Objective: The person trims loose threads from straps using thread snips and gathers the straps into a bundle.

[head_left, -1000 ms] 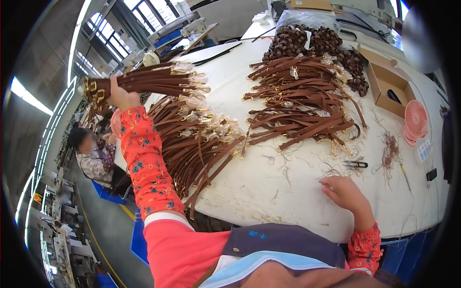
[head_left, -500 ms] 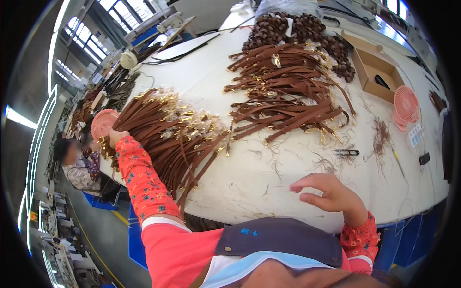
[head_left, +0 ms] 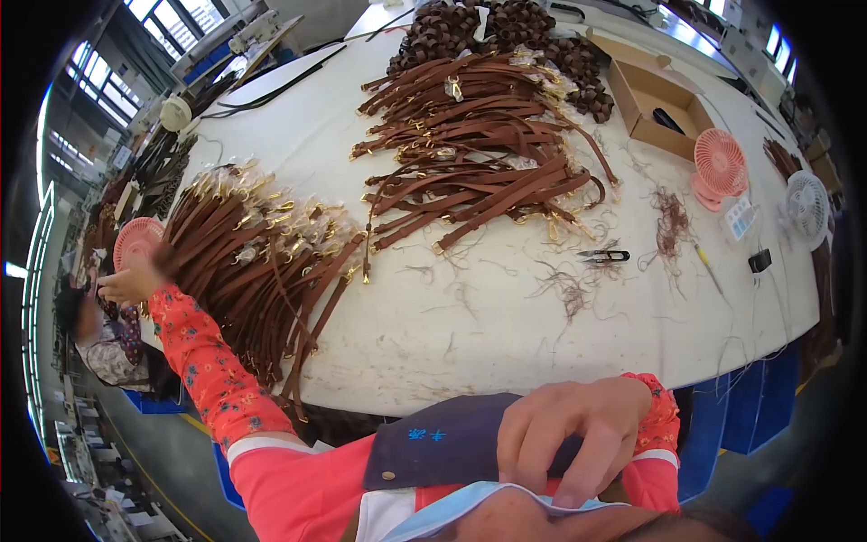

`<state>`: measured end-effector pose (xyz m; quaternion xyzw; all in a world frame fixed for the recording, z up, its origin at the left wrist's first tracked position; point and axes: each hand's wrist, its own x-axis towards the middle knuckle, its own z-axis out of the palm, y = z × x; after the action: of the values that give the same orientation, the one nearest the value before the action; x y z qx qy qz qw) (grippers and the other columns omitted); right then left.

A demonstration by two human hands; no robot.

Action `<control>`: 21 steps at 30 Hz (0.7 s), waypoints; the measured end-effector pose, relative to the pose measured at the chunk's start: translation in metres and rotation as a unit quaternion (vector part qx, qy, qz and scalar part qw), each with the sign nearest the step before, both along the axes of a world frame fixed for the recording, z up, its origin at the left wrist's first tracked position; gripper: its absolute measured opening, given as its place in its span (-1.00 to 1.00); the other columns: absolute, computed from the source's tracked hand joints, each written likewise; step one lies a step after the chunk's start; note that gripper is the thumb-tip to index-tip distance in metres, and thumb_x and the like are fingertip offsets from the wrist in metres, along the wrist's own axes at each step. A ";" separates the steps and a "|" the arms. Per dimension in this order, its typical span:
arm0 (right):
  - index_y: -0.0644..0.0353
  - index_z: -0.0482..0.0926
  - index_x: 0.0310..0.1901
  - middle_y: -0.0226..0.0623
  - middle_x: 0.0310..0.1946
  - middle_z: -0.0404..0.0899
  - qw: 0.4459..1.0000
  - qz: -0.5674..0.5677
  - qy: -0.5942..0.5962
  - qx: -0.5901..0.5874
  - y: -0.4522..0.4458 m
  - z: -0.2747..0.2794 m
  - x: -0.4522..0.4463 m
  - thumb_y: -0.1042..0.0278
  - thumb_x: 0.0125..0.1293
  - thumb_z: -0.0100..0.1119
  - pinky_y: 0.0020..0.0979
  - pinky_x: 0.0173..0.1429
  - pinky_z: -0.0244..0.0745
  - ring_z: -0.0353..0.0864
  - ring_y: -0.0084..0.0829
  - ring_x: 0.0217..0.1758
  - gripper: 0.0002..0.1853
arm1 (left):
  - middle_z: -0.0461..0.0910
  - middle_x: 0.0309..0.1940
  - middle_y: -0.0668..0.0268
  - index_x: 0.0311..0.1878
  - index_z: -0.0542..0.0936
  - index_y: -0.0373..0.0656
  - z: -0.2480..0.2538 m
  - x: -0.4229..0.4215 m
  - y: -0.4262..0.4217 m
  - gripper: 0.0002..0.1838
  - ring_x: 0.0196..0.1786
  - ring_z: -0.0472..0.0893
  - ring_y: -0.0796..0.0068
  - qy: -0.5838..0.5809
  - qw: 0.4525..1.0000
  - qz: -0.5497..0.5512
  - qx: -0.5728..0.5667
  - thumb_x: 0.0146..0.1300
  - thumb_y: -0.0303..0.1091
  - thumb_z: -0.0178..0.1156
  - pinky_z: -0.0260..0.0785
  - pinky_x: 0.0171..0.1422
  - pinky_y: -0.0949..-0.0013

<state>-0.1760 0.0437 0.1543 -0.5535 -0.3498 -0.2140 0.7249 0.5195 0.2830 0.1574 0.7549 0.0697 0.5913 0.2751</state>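
My left hand (head_left: 134,282) is at the far left table edge, just below a pink fan (head_left: 138,240), with its fingers stretched leftward. Nothing shows in it, though the far side of the hand is hidden. Beside it lies a thick fan-shaped pile of brown leather straps (head_left: 244,280) with gold metal clasps, some wrapped in clear plastic. Close to my face, my right hand (head_left: 578,434) has bent fingers with their tips at the upper edge of a light blue face mask (head_left: 452,518). Behind that hand is a dark apron (head_left: 442,447).
A second heap of brown straps (head_left: 488,149) lies across the table, with dark braided straps (head_left: 442,41) behind. To the right are an open cardboard box (head_left: 659,108), another pink fan (head_left: 720,163), a white fan (head_left: 806,210), thread snips (head_left: 603,256) and loose threads (head_left: 670,226). A person (head_left: 108,348) sits left.
My left hand has come away from the strap ends and shifted left beside the fan. My right hand has moved from above the table to the face mask. The view has turned rightward.
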 end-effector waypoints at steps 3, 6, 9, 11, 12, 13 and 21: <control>0.08 0.65 0.13 -0.04 0.02 0.67 1.000 -0.011 -0.025 0.011 0.002 -0.002 -0.001 0.25 0.56 0.28 -0.10 0.07 0.59 0.69 0.00 0.04 -0.78 | 0.40 0.52 0.06 0.51 0.43 -0.13 -0.013 -0.009 -0.005 -0.22 0.60 0.29 -0.06 0.068 0.963 0.017 0.261 0.44 0.25 0.14 0.07 0.48 -0.51; 0.06 0.65 0.10 -0.07 0.03 0.66 1.000 0.010 -0.014 0.025 -0.001 -0.002 -0.002 0.25 0.57 0.27 -0.10 0.06 0.59 0.68 0.00 0.07 -0.81 | 0.43 0.54 0.21 0.48 0.51 0.07 -0.013 -0.073 -0.039 -0.39 0.62 0.29 0.03 0.101 0.898 0.038 0.426 0.52 0.17 0.14 0.12 0.47 -0.47; 0.03 0.64 0.08 -0.10 0.04 0.65 1.000 -0.008 -0.005 0.012 -0.002 -0.002 -0.006 0.23 0.57 0.27 -0.10 0.07 0.60 0.67 0.00 0.10 -0.83 | 0.39 0.57 0.19 0.49 0.50 0.02 -0.026 -0.078 -0.057 -0.45 0.62 0.29 0.02 0.023 0.904 -0.182 0.386 0.56 0.03 0.15 0.06 0.56 -0.40; 0.01 0.64 0.07 -0.12 0.05 0.64 0.999 -0.030 -0.024 -0.002 -0.003 -0.001 -0.005 0.23 0.57 0.27 -0.11 0.08 0.61 0.66 0.00 0.11 -0.84 | 0.37 0.57 0.16 0.48 0.49 -0.02 -0.025 -0.122 -0.082 -0.47 0.64 0.27 0.01 0.008 0.884 -0.202 0.422 0.57 -0.01 0.16 0.00 0.61 -0.38; 0.01 0.64 0.06 -0.13 0.05 0.64 0.999 -0.038 -0.034 -0.007 -0.003 -0.002 -0.004 0.23 0.57 0.27 -0.11 0.08 0.62 0.66 0.00 0.12 -0.85 | 0.36 0.58 0.15 0.48 0.49 -0.05 -0.025 -0.140 -0.094 -0.47 0.65 0.25 0.01 -0.001 0.874 -0.210 0.438 0.57 -0.04 0.16 -0.02 0.63 -0.37; 0.01 0.64 0.05 -0.13 0.05 0.64 0.998 -0.046 -0.043 -0.013 -0.003 -0.003 -0.004 0.23 0.57 0.28 -0.12 0.09 0.62 0.66 0.01 0.13 -0.85 | 0.34 0.59 0.12 0.46 0.48 -0.10 -0.028 -0.154 -0.106 -0.49 0.68 0.20 0.00 -0.019 0.855 -0.287 0.432 0.57 -0.10 0.19 -0.10 0.69 -0.31; -0.01 0.59 0.11 -0.11 0.05 0.63 0.995 -0.096 -0.027 -0.025 -0.006 -0.001 -0.017 0.30 0.54 0.31 -0.10 0.04 0.66 0.69 0.04 0.14 -0.80 | 0.08 0.72 0.14 0.64 0.26 -0.07 -0.071 -0.281 -0.164 -0.16 0.76 0.01 0.03 0.029 0.752 -0.436 0.493 0.40 0.00 0.35 -0.24 0.71 -0.38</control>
<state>-0.1931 0.0378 0.1530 -0.5961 -0.3198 -0.2886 0.6775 0.2385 0.1189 0.0863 0.7509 -0.5606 0.3371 0.0902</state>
